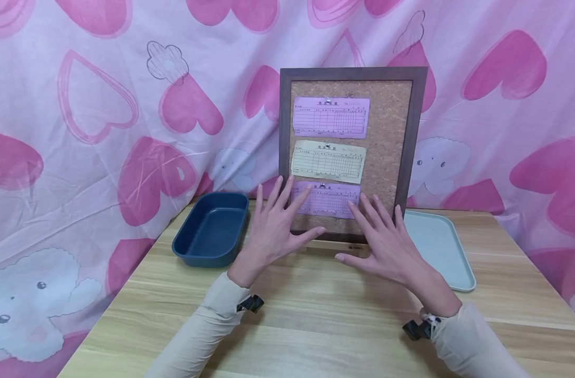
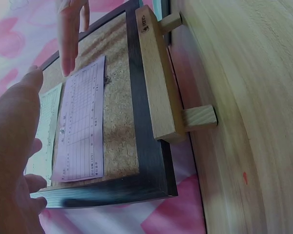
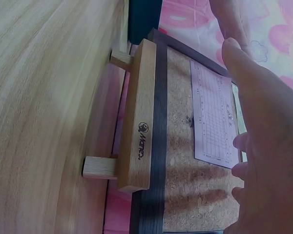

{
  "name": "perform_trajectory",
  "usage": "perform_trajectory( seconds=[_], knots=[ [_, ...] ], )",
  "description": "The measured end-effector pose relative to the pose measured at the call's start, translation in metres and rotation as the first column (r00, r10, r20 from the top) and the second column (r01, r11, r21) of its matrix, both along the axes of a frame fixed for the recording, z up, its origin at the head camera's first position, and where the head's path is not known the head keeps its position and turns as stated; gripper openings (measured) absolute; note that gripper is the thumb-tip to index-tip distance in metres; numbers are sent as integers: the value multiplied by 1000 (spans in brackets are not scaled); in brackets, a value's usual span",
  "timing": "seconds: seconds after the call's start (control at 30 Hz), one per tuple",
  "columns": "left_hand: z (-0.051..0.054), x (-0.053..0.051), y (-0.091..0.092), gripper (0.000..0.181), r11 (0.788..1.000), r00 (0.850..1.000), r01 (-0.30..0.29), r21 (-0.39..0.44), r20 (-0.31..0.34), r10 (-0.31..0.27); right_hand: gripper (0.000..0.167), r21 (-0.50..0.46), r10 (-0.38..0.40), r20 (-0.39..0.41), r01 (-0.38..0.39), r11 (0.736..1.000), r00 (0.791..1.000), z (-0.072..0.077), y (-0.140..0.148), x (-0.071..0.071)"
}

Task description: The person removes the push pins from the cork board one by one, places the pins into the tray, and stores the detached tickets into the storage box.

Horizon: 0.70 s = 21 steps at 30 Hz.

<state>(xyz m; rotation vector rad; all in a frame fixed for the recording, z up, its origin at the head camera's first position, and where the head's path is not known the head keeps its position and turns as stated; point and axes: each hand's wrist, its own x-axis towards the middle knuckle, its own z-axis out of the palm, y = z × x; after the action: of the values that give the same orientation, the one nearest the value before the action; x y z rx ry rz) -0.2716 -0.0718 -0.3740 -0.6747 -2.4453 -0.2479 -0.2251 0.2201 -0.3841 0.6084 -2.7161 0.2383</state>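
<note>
A cork board (image 1: 386,121) in a dark wood frame stands upright on a small wooden easel (image 3: 139,117). Down its left part hang three printed slips: a purple one (image 1: 331,121) on top, a pale yellow one (image 1: 328,163) in the middle, and another purple one (image 1: 327,203) lowest. Each has a small metal fastener at its top edge. My left hand (image 1: 274,228), fingers spread, is before the board's lower left corner. Opposite it, my right hand (image 1: 388,247) is spread before the lower right. Neither holds anything; whether fingertips touch the lowest slip I cannot tell.
Left of the board sits a deep dark blue dish (image 1: 216,228) on the wooden table (image 1: 311,320). A flat pale tray (image 1: 438,247) lies at the right, partly behind the board and right hand. A pink heart-patterned cloth (image 1: 98,184) hangs behind the table.
</note>
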Motion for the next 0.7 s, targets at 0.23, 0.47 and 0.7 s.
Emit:
perform_trajectory(
  seconds=[0.23, 0.47, 0.7],
  knots=[
    [-1, -1, -2, 99, 1000, 1000, -20, -11, 22, 20, 120, -10, -1, -15, 0, 1000, 1000, -2, 2, -2],
    [-1, -3, -4, 99, 1000, 999, -24, 1, 29, 24, 120, -16, -13, -15, 13, 1000, 1000, -3, 5, -6],
    [2, -5, -7, 99, 999, 1000, -15, 40, -9, 15, 120, -33, -12, -56, 10, 999, 998, 3, 6, -6]
  ],
)
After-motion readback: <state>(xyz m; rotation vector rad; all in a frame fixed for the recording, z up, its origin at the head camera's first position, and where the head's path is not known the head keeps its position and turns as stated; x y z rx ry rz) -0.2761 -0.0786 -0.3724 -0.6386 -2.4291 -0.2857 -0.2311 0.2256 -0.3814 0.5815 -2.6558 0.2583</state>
